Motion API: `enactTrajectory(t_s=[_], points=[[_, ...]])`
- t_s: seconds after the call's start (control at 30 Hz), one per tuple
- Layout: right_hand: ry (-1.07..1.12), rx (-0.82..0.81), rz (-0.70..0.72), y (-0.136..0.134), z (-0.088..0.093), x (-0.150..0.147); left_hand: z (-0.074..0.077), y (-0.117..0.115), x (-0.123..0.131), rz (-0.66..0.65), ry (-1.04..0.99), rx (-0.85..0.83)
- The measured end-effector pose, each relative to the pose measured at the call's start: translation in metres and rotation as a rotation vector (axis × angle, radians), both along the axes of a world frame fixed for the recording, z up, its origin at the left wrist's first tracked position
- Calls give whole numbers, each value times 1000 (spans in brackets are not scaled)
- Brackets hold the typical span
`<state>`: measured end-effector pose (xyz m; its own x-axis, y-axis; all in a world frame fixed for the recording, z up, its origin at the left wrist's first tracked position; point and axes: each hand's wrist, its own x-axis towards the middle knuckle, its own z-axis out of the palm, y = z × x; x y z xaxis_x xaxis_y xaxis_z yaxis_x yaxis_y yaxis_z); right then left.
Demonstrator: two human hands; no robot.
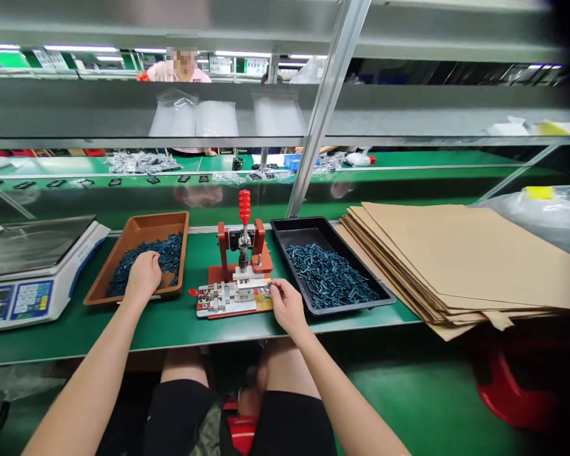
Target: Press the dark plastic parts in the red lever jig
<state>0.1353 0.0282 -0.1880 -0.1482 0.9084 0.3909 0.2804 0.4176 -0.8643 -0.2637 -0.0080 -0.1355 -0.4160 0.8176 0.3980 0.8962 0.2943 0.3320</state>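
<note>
My left hand is over the brown tray, its fingers curled in above the small dark blue parts. Whether a part is between those fingers is hidden. At the right end of a red-and-silver toggle clamp fixture, my right hand is pinched closed against the metal bed. What it grips there is too small to make out. The fixture's red handle stands upright. Just right of this hand, a black tray holds a heap of similar dark blue sticks.
A digital scale stands at the left. Brown cardboard sheets are stacked at the right, over the bench edge. A metal post rises behind the fixture. Clear plastic bags lie on the shelf. Beyond it is a person in pink.
</note>
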Motion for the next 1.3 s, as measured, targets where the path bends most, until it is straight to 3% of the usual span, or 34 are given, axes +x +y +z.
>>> enactTrajectory(t_s=[0.1,0.2,0.33,0.43,0.63,0.7,0.8,0.9,1.0,1.3], points=[[53,-54,12,13,-13,-8,10,-14,13,-16,-38,254],[117,-117,-6,18,-17,-9,17,-31,41,-68,-46,341],[115,-99,-6,13,-14,-6,20,-46,104,-260,-241,189],[127,-93,16,10,-14,-5,28,-48,144,-314,-398,34],[198,-142,73,10,-20,-6,53,-42,170,-399,-226,93],[173,-142,82,11,-22,-6,46,-42,176,-461,-203,62],[91,-93,72,12,-21,-7,23,-42,186,-587,-181,-60],[45,-41,51,11,-19,-6,4,-38,188,-579,-112,-108],[43,-8,55,10,-16,-6,-1,-27,187,-477,-99,-100],[48,28,56,12,-18,-6,-12,-1,197,-463,31,-178]])
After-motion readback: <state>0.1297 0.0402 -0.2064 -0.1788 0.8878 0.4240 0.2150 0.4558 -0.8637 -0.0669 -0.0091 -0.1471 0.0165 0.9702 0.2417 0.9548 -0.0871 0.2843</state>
